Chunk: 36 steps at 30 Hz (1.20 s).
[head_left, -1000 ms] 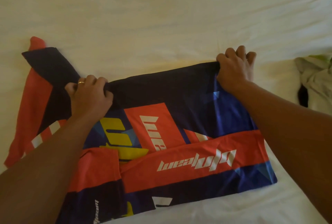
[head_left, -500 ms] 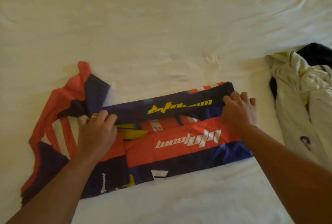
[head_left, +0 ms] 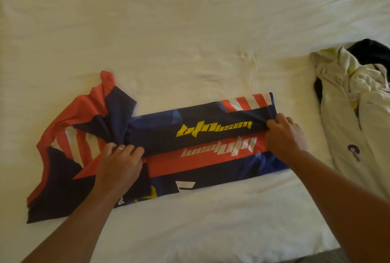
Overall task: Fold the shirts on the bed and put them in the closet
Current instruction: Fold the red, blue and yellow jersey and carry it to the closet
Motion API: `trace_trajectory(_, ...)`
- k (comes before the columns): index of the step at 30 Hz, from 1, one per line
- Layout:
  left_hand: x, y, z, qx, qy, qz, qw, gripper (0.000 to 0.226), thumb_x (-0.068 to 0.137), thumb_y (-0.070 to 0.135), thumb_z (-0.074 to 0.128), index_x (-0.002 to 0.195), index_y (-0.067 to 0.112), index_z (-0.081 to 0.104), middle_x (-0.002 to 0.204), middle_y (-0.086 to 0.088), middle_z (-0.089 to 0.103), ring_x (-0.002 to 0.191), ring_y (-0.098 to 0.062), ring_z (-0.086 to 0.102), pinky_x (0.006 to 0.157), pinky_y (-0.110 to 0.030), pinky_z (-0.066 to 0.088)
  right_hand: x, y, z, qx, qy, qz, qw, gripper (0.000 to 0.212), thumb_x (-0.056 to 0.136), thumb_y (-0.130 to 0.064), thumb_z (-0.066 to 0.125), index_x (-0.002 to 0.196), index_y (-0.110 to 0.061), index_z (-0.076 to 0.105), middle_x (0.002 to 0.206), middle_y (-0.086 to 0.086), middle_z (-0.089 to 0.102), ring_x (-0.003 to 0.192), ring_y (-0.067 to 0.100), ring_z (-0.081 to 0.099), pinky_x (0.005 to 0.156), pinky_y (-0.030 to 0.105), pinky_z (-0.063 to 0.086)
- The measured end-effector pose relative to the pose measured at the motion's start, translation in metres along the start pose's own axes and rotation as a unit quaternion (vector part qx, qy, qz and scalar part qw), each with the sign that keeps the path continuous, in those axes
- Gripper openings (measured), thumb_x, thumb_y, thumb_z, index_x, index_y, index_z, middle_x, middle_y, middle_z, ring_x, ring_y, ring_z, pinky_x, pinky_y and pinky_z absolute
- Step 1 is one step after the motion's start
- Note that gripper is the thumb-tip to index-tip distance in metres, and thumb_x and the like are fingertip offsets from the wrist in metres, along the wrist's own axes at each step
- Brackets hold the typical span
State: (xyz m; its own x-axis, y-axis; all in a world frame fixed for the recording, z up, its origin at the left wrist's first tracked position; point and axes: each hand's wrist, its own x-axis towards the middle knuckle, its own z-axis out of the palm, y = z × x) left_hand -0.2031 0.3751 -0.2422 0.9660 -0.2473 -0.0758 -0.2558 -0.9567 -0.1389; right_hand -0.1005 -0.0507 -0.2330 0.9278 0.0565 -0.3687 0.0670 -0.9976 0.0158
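Jersey (head_left: 190, 136) flap now folded nearer, both hands' grip — left hand (head_left: 120, 163), right hand (head_left: 285, 136) — clamped on its edge, atop wrinkled white bed (head_left: 190, 41).

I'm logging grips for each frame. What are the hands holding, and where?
Both hold the jersey by its folded-over edge: left hand near the sleeve end, right hand at the hem end.

Jersey (head_left: 200, 136) on bed (head_left: 190, 30); heap of shirts (head_left: 354, 102) well right.
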Motion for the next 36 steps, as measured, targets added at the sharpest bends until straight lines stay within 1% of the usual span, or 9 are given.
trace_trajectory(3, -0.002, 0.006, -0.004, -0.009, -0.03, -0.018, 0.999, 0.027, 0.088, 0.032, 0.053, 0.088, 0.012, 0.071, 0.072, -0.007, 0.065, 0.07, -0.034, 0.061, 0.078, -0.047, 0.04, -0.001, -0.001, -0.003, -0.028, -0.018, 0.006, 0.999, 0.028, 0.097, -0.038, 0.048, 0.109, -0.018, 0.063, 0.118, 0.006, 0.059, 0.107, 0.026, 0.053, 0.097, 0.042, 0.045)
trace_trajectory(7, 0.022, 0.02, -0.016, -0.034, 0.002, -0.072, 0.997, 0.034, 0.091, 0.04, 0.05, 0.092, 0.012, 0.07, 0.083, -0.008, 0.062, 0.078, -0.033, 0.058, 0.074, -0.045, 0.034, 0.011, -0.019, -0.007, 0.03, 0.088, -0.005, 0.996, 0.033, 0.09, -0.036, 0.045, 0.095, -0.01, 0.066, 0.11, 0.011, 0.061, 0.1, 0.031, 0.054, 0.087, 0.046, 0.045)
trace_trajectory(11, 0.054, 0.044, -0.006, -0.117, -0.034, -0.134, 0.983, 0.06, 0.095, 0.052, 0.041, 0.136, 0.013, 0.058, 0.131, -0.014, 0.06, 0.118, -0.037, 0.056, 0.092, -0.052, 0.04, 0.026, -0.059, 0.004, 0.085, 0.078, -0.079, 0.99, 0.047, 0.093, -0.04, 0.042, 0.127, -0.013, 0.06, 0.138, 0.012, 0.053, 0.125, 0.036, 0.05, 0.099, 0.052, 0.045)
trace_trajectory(15, 0.076, 0.067, 0.017, -0.151, -0.107, -0.152, 0.971, 0.078, 0.096, 0.068, 0.027, 0.161, 0.027, 0.019, 0.167, -0.014, 0.02, 0.152, -0.038, 0.023, 0.114, -0.06, 0.029, 0.038, -0.084, 0.026, 0.064, 0.009, -0.135, 0.989, 0.06, 0.105, -0.051, 0.028, 0.158, -0.024, 0.023, 0.168, 0.008, 0.009, 0.154, 0.03, 0.01, 0.12, 0.05, 0.021)
trace_trajectory(18, 0.074, 0.076, 0.038, -0.152, -0.132, -0.148, 0.968, 0.084, 0.094, 0.076, 0.016, 0.163, 0.031, 0.004, 0.171, -0.01, -0.003, 0.156, -0.038, 0.006, 0.119, -0.063, 0.018, 0.046, -0.064, 0.042, 0.049, -0.011, -0.114, 0.992, 0.067, 0.103, -0.062, 0.015, 0.161, -0.033, -0.004, 0.168, 0.002, -0.017, 0.155, 0.025, -0.011, 0.121, 0.049, 0.002)
trace_trajectory(21, 0.069, 0.078, 0.051, -0.164, -0.127, -0.139, 0.968, 0.086, 0.093, 0.078, 0.018, 0.163, 0.032, 0.0, 0.171, -0.009, -0.009, 0.156, -0.039, 0.001, 0.12, -0.064, 0.013, 0.052, -0.025, 0.051, 0.053, -0.021, -0.058, 0.997, 0.069, 0.099, -0.069, 0.006, 0.157, -0.039, -0.017, 0.166, -0.001, -0.024, 0.154, 0.023, -0.014, 0.121, 0.048, -0.003)
trace_trajectory(28, 0.072, 0.071, 0.043, -0.161, -0.165, -0.128, 0.965, 0.092, 0.087, 0.085, 0.014, 0.159, 0.037, -0.017, 0.168, -0.006, -0.023, 0.156, -0.036, -0.009, 0.123, -0.061, 0.008, 0.051, -0.03, 0.033, 0.056, -0.047, -0.018, 0.997, 0.072, 0.101, -0.064, 0.021, 0.16, -0.035, -0.006, 0.168, 0.001, -0.017, 0.155, 0.027, -0.007, 0.123, 0.053, 0.007)
trace_trajectory(31, 0.072, 0.065, 0.028, -0.179, -0.164, -0.119, 0.963, 0.091, 0.089, 0.08, 0.022, 0.162, 0.034, -0.007, 0.17, -0.01, -0.009, 0.156, -0.037, -0.003, 0.123, -0.057, 0.008, 0.047, -0.056, 0.013, 0.066, -0.033, 0.003, 0.997, 0.067, 0.101, -0.054, 0.037, 0.159, -0.028, 0.014, 0.169, 0.006, -0.004, 0.155, 0.031, -0.002, 0.122, 0.056, 0.01)
trace_trajectory(36, 0.037, 0.032, 0.002, -0.248, -0.001, -0.149, 0.957, 0.064, 0.089, 0.044, 0.051, 0.145, 0.012, 0.051, 0.148, -0.016, 0.049, 0.138, -0.042, 0.043, 0.114, -0.058, 0.036, 0.038, -0.138, -0.018, 0.082, 0.015, -0.051, 0.995, 0.052, 0.097, -0.039, 0.051, 0.144, -0.018, 0.044, 0.161, 0.009, 0.028, 0.147, 0.032, 0.024, 0.117, 0.052, 0.024)
